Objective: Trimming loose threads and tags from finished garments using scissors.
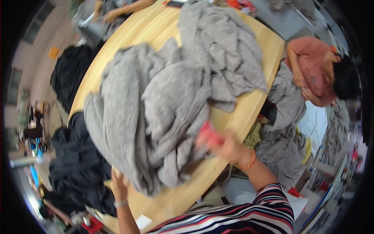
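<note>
Two heaps of grey knitted fabric lie on the pale wooden table. The nearer grey knit piece is bunched and folded in front of me; the farther grey knit piece spreads toward the table's far end. My right hand, smeared by motion, is closed round a small red object at the right side of the nearer piece. Its exact kind is too blurred to make out. By the lower left edge of that piece is my left hand, fingers stretched out, with nothing visible in them.
Dark garments are heaped along the table's left side. At the right, a person in a pink top handles grey fabric. Another person's hands work at the far left. A white paper piece lies near me.
</note>
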`<state>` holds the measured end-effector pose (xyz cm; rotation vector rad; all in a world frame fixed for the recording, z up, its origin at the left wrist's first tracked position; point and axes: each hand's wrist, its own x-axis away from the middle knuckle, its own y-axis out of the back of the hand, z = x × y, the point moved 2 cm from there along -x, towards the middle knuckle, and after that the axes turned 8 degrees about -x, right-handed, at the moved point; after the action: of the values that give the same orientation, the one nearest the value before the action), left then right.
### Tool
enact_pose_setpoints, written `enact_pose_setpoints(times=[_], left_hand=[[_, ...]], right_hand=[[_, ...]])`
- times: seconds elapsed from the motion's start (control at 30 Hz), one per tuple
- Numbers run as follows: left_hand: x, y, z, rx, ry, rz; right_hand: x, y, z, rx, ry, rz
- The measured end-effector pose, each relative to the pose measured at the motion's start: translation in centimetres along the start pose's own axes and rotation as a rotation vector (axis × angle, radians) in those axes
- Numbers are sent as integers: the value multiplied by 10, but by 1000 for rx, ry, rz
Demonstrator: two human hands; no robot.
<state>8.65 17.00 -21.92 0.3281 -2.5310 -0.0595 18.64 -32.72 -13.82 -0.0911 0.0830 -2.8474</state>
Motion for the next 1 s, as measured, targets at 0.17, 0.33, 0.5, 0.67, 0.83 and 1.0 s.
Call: enact_pose_setpoints(times=[0.17, 0.33, 0.5, 0.67, 0.83, 1.0], left_hand=[[-107, -55, -63, -391, -522, -136], [-166, -95, -52, -398, -520, 16], [-114, -79, -42, -643, -487, 34], [-70, -29, -16, -503, -500, 256], [-51, 34, 30, -420, -390, 447], [-46, 94, 46, -458, -339, 497]], right_hand=[[-76, 40, -47, 458, -100, -294], [-73, -41, -118, 358, -8, -276], [1, -88, -154, 351, -82, -291], [81, -152, -149, 284, -13, -184], [145, -193, -124, 218, -213, -68], [191, -254, -131, 268, 5, 82]])
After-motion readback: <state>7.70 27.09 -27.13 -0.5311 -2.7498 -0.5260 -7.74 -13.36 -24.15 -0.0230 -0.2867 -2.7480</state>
